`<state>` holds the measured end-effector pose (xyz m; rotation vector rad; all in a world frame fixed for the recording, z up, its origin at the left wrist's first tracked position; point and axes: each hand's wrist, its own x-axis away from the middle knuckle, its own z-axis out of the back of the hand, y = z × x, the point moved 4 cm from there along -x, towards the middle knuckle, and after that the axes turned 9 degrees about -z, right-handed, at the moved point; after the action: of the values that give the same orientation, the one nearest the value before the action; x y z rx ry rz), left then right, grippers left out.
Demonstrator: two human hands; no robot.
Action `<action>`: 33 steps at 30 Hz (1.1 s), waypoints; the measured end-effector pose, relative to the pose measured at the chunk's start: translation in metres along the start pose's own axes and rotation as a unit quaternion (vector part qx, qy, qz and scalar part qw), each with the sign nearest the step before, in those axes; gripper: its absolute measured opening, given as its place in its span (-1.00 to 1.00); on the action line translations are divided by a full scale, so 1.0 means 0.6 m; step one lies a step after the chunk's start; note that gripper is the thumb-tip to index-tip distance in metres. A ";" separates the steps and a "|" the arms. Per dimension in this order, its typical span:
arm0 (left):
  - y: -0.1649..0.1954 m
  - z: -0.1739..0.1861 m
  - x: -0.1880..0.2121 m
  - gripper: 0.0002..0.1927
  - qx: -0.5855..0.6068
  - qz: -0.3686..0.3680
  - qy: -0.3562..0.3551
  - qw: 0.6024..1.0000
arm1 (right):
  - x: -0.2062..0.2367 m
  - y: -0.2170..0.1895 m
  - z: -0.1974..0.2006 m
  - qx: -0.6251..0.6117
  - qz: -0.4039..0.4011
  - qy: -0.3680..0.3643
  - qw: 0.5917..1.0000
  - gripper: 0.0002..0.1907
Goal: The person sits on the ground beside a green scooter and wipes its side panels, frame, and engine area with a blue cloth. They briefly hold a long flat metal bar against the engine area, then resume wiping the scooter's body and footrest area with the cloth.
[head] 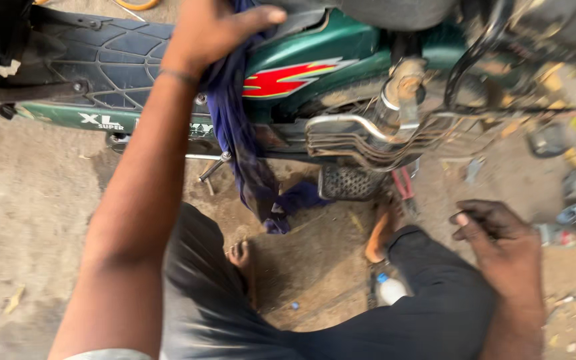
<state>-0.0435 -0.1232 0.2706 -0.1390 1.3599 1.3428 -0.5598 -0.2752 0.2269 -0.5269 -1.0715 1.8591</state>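
Against one green moped [341, 47], left hand [211, 30] fingers clamp one blue cloth [241, 140]; right hand [501, 240] fingers curled, empty.

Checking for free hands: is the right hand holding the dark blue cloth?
No; the right hand rests empty near the knee, while the left hand presses the dark blue cloth against the green motorbike.

My feed is lit by soft, even daylight; shadows on the dirt ground [41, 200] are faint and diffuse. The right side smears with motion blur, worst around the chrome guard [368, 137] and the right hand [501, 240]. The left hand [211, 30] reads sharper. No harsh glare.
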 end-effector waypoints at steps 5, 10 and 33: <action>-0.047 -0.047 -0.004 -0.38 0.091 0.119 -0.066 0.987 | -0.009 -0.010 -0.009 -0.010 0.005 -0.009 1.000 -0.75; -0.011 -0.019 -0.001 -0.33 -0.064 -0.012 -0.008 0.998 | -0.029 -0.056 -0.034 0.033 0.043 -0.009 0.998 -0.79; 0.239 -0.215 0.215 -0.38 0.547 0.270 -0.221 0.761 | 0.077 -0.176 -0.166 0.065 0.255 0.135 0.955 -0.60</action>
<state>-0.2682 -0.0934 0.2205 1.3719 1.5978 0.7109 -0.4607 -0.1661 0.2657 -1.0213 -0.6605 2.1981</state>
